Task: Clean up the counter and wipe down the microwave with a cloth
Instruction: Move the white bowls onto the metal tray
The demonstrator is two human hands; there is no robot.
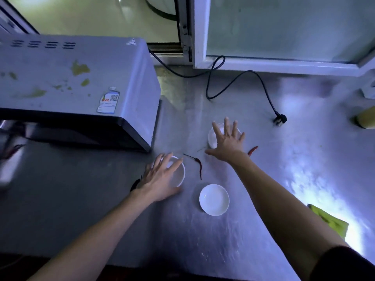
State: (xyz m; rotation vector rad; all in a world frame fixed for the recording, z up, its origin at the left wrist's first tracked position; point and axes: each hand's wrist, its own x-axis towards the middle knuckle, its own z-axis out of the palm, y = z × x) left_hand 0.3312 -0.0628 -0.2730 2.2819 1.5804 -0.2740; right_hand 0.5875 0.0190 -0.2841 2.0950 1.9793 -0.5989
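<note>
Three small white dishes lie on the steel counter (263, 199). My left hand (160, 179) hovers with spread fingers over the left dish (179, 173), covering most of it. My right hand (228, 140) spreads flat over the far dish (212, 136). The third dish (214, 200) lies uncovered near the front. A dried red chili (197, 164) lies between the hands and another chili (253, 150) just right of my right wrist. The grey microwave (77, 78) at the left has yellow-green stains on its top. A yellow-green cloth (328, 222) lies at the right front edge.
The microwave's black cord runs across the back of the counter to its unplugged plug (280, 120). A window frame (199, 33) stands behind. A yellowish container (366, 118) sits at the far right edge. More chilies lie at the far left (14, 150).
</note>
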